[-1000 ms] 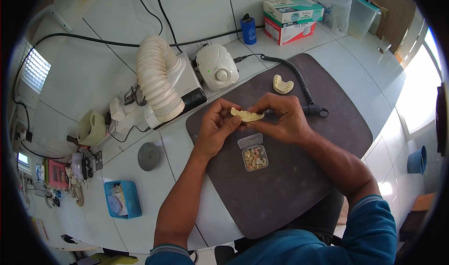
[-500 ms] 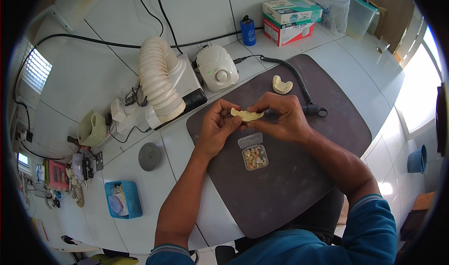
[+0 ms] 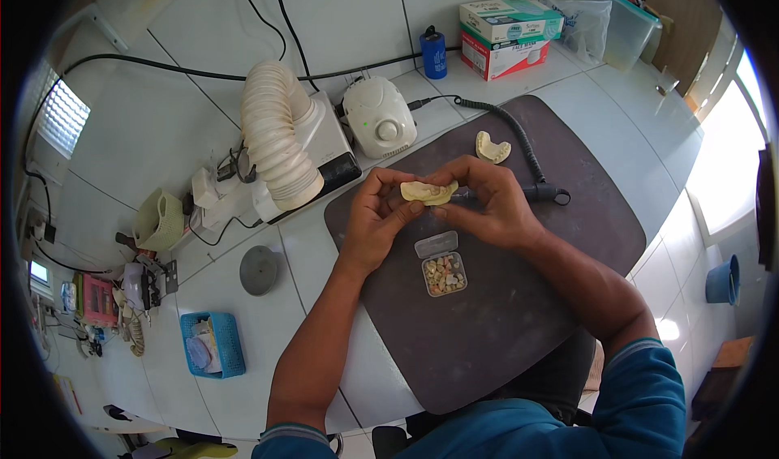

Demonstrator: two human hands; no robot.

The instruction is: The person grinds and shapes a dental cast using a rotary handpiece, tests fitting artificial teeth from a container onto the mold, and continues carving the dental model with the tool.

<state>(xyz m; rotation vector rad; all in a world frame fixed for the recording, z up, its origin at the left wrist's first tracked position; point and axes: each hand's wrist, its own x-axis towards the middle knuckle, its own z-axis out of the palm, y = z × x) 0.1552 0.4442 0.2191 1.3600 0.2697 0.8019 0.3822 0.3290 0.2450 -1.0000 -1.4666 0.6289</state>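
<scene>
Between both hands, above the dark mat [image 3: 519, 321], is a pale yellow dental cast [image 3: 428, 193]. My left hand [image 3: 380, 222] pinches its left end with thumb and fingers. At the other end, my right hand [image 3: 492, 203] closes its thumb and fingers on the cast's right side. A second horseshoe-shaped dental cast [image 3: 492, 147] lies beyond my right hand on the mat. Just nearer than my hands sits a small clear box [image 3: 444, 274] of tooth-like pieces, its lid folded back. Behind my right hand a black handpiece [image 3: 542, 193] rests, partly covered by the fingers.
A white control unit [image 3: 379, 118] feeds a coiled cord [image 3: 519, 130] to the handpiece. Left of it stands a ribbed white hose [image 3: 280, 139] on its machine. A grey round dish [image 3: 260, 271] and blue basket [image 3: 213, 345] are at left; stacked boxes [image 3: 503, 57] stand at the back.
The held cast has been tilted, so more of its broad face shows now. Both hands stay in nearly the same place with their grip kept.
</scene>
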